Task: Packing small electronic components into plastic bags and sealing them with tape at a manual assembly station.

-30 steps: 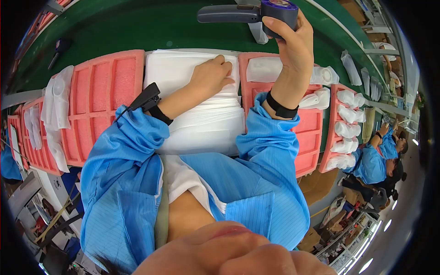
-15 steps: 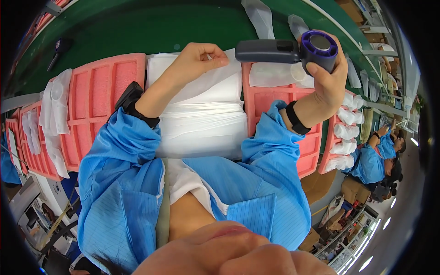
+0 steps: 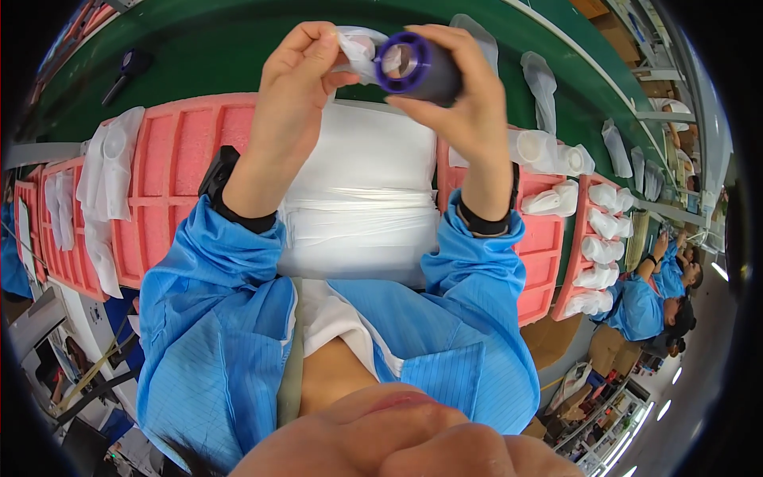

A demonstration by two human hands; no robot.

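In my right hand (image 3: pixel 481 95) is a dark, hair-dryer-shaped device (image 3: pixel 435 73) with a purple ring around its round end. Its ring faces up and to the left; the handle cannot be made out from here. My left hand (image 3: pixel 292 91) pinches a thin, translucent white bag (image 3: pixel 359 52) between thumb and fingers. The bag is bunched right against the purple-ringed end, and whether any of the device is inside it is hidden. Below both hands lies a stack of flat white bags (image 3: pixel 362 159), between pink foam trays.
Pink foam trays stand left (image 3: pixel 171 155) and right (image 3: pixel 540 270), some holding bagged items (image 3: pixel 600 252). Another dark device (image 3: pixel 127 73) lies on the green table (image 3: pixel 214 48) at far left. Wrapped pieces (image 3: pixel 540 87) lie at far right. Co-workers in blue (image 3: pixel 640 306) sit at right.
My right hand has brought the device leftward and turned it. My left hand has lifted the bag from the stack, up and away from me. The two hands are now close together.
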